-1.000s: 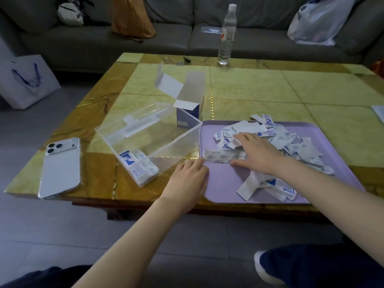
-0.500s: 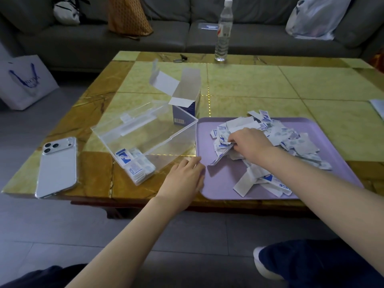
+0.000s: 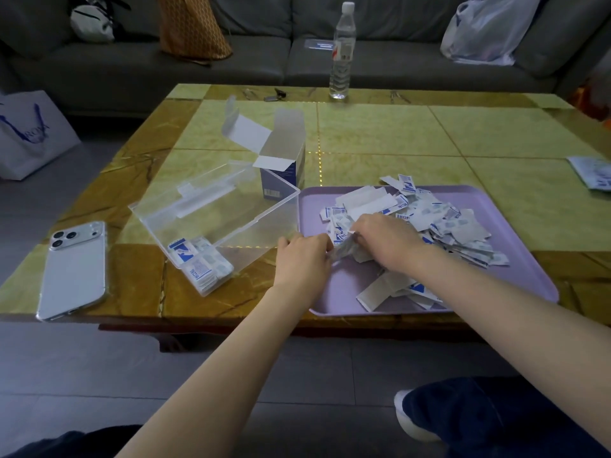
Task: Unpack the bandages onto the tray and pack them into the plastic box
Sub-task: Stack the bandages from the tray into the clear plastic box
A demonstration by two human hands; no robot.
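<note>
A small bundle of white-and-blue paper-wrapped bandages [image 3: 344,248] is held between the two hands at the near-left corner of the pale purple plastic tray [image 3: 344,294]. The left grip [image 3: 302,256] has its fingertips curled onto the bundle's left end. The right grip [image 3: 383,242] is curled down over its right end, though the fingers underneath are hidden. The bundle seems to lie roughly crosswise, from one grip to the other, but its exact tilt is hard to read. Its destination, the clear rectangular plastic box [image 3: 258,239], stands open on the table [image 3: 380,133] directly to the left, its right wall just beside the tray's left rim. The left grip is the nearer of the two. The box's long axis runs diagonally, far-right to near-left, and a neat stack of packed bandages [image 3: 201,264] fills its near-left end. The likely carry is therefore short, leftward over the box wall, with the bundle turned to match that stack. The main loose pile of bandages [image 3: 446,226] lies behind and to the right of the right grip on the tray.
</note>
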